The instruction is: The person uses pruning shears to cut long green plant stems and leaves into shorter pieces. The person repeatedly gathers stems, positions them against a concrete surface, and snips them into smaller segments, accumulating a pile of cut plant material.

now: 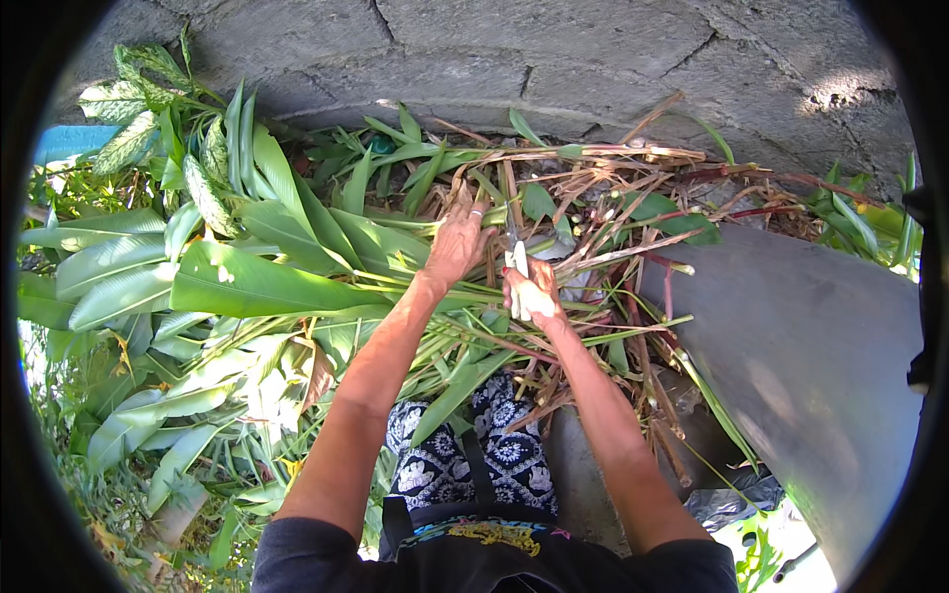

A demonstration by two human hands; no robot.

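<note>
White-handled pruning shears [517, 259] are gripped in my right hand [535, 293], with their metal blades pointing away from me. The blades lie by the cut-looking end of a thick green stem [493, 216]. Around this stem closes my left hand [458, 241], a ring on one finger; the fingertips are partly hidden. Long broad green leaves [274, 282] spread leftward from the stems under my hands. Thin green stalks [593, 337] run crosswise below the shears. Dry brown stalks [608, 178] lie tangled beyond and right of the right hand.
A cracked grey block wall [460, 59] rises behind the pile. On the right stands a smooth grey curved surface [801, 356]. A speckled-leaf plant [130, 111] grows at the upper left. Black plastic [734, 504] lies at the lower right.
</note>
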